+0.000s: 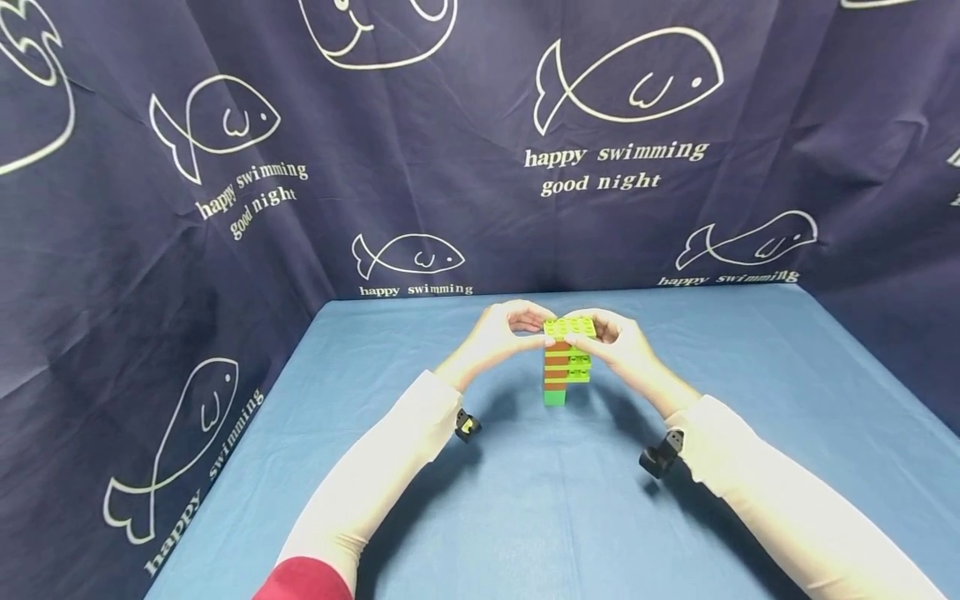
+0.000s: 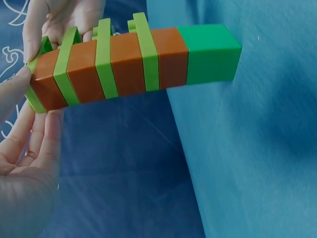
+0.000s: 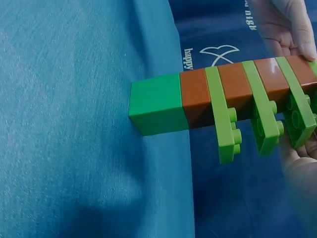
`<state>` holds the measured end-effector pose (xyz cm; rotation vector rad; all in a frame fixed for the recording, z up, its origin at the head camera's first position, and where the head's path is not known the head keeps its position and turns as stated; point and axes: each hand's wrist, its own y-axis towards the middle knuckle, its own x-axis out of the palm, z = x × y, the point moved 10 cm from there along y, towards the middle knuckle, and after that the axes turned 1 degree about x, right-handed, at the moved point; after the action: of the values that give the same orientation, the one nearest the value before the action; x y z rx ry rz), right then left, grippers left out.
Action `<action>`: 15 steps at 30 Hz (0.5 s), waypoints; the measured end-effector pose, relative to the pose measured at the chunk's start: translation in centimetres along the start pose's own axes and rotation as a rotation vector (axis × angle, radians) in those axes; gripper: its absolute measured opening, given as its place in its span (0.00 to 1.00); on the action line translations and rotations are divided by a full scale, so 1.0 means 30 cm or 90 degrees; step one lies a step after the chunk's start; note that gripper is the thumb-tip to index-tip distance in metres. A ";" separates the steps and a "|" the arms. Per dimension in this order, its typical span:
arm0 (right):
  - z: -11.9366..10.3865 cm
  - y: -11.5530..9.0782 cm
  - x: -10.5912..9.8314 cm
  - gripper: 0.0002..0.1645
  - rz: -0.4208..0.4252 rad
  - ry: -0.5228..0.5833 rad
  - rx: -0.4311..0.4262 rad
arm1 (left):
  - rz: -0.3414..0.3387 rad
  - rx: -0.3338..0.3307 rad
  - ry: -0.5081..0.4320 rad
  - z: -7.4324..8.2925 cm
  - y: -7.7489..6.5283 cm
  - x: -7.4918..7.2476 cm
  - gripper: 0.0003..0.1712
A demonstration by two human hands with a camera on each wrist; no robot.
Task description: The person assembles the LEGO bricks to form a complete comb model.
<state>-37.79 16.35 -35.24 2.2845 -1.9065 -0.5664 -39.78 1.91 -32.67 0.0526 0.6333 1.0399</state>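
Observation:
A tower of toy building blocks (image 1: 555,361) stands upright on the table between my two hands. Its base is a green block (image 2: 213,52); above that, brown blocks (image 3: 235,87) alternate with thin lime-green plates (image 3: 267,119) that jut out to the right, studs showing. A lime studded plate (image 1: 576,326) tops it. My left hand (image 1: 497,340) pinches the top plate's left end, thumb on the near side. From the right, my right hand (image 1: 624,340) holds the same plate, its thumb also in front. The fingers behind the plate are partly hidden.
Blue cloth covers the table (image 1: 525,517). Behind and at the left hangs a dark blue curtain (image 1: 480,192) with white fish outlines and lettering. Small black devices sit at my left wrist (image 1: 467,426) and right wrist (image 1: 662,454).

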 end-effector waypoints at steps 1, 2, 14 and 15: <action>-0.001 -0.002 0.001 0.23 0.000 0.003 0.000 | 0.001 0.000 -0.007 0.001 -0.002 0.001 0.19; -0.002 -0.002 0.001 0.24 0.001 0.007 -0.001 | 0.002 0.000 -0.015 0.002 -0.003 0.002 0.19; -0.004 -0.005 0.004 0.22 -0.007 0.043 0.021 | -0.021 0.015 -0.059 -0.009 -0.029 0.023 0.26; -0.001 -0.007 0.003 0.22 -0.008 0.066 0.026 | -0.025 0.015 -0.056 -0.012 -0.032 0.026 0.27</action>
<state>-37.57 16.29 -35.31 2.3040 -1.8742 -0.4050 -38.94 1.95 -33.63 0.1059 0.5640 0.9873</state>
